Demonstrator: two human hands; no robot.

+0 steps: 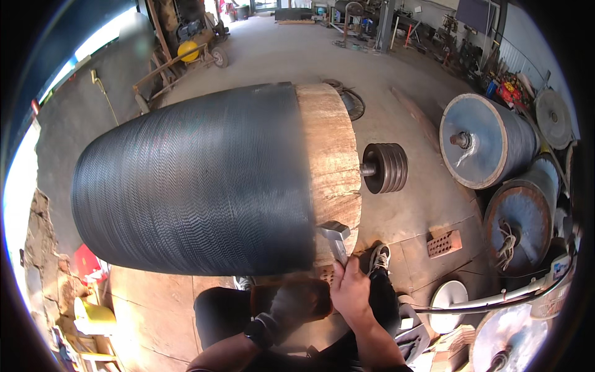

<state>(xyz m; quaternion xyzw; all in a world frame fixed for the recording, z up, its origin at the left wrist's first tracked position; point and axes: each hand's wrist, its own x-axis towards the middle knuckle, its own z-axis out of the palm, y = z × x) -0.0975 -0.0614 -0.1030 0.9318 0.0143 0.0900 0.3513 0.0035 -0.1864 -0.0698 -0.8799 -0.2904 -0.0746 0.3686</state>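
Note:
My right hand, bare, is wrapped round the handle of a hammer. The hammer's metal head is raised against the pale wooden end band of a large drum, near its lower right edge. Most of the drum is covered by a black, finely ridged winding. My left hand wears a dark glove, with a dark band at the wrist. It is below the drum's near edge, left of the right hand; its fingers are blurred and blend into the dark background.
A grooved pulley sits on the drum's shaft. Large rollers lie along the right side. A perforated brick is on the floor. A yellow-tanked machine stands at the far left, and a yellow container at the near left.

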